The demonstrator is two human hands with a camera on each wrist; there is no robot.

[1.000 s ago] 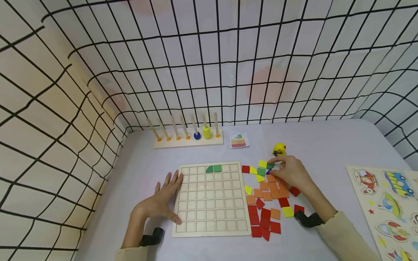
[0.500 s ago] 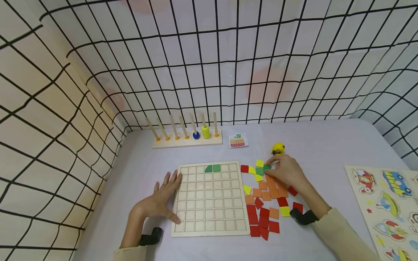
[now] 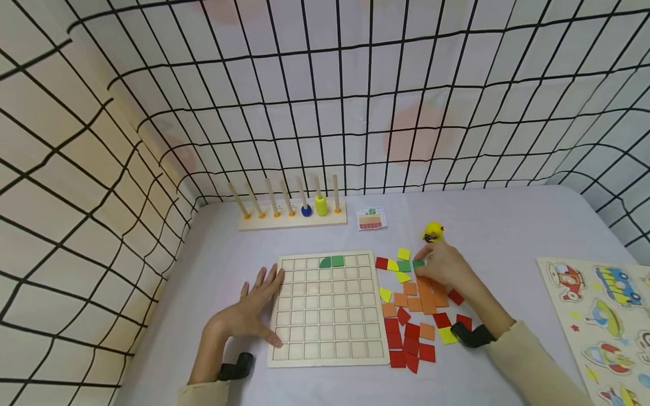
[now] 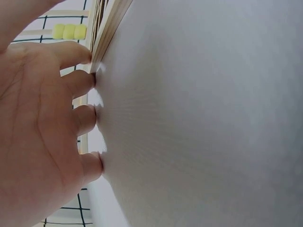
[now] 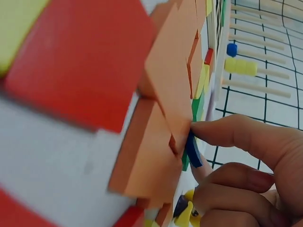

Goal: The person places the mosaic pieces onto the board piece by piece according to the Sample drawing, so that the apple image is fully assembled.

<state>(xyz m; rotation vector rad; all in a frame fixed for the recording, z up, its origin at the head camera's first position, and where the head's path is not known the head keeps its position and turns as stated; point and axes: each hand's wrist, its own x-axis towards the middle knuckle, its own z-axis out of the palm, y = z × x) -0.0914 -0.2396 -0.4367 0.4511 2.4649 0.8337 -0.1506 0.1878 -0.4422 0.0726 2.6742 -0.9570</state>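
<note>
A pale wooden grid board (image 3: pixel 327 316) lies flat in the middle of the head view. Two green tiles, one rounded and one square (image 3: pixel 337 261), sit in its top row. My left hand (image 3: pixel 249 316) lies spread along the board's left edge, with fingers touching it and the thumb on its lower corner. To the right of the board, my right hand (image 3: pixel 444 265) pinches a green tile (image 3: pixel 418 263) between thumb and index finger. In the right wrist view a blue tile (image 5: pixel 192 150) lies against the thumb tip, with green partly hidden behind it.
Loose red, yellow and orange tiles (image 3: pixel 426 296) are scattered beside the board's right edge. Behind stand a peg rack (image 3: pixel 291 220) with beads, a small picture card (image 3: pixel 372 218) and a yellow toy bird (image 3: pixel 434 232). A picture puzzle board (image 3: pixel 599 327) lies at far right.
My right hand has shifted the green tile slightly left, then down, near the other green square. The blue tile is now hidden in the head view. My left hand has stayed in place.
</note>
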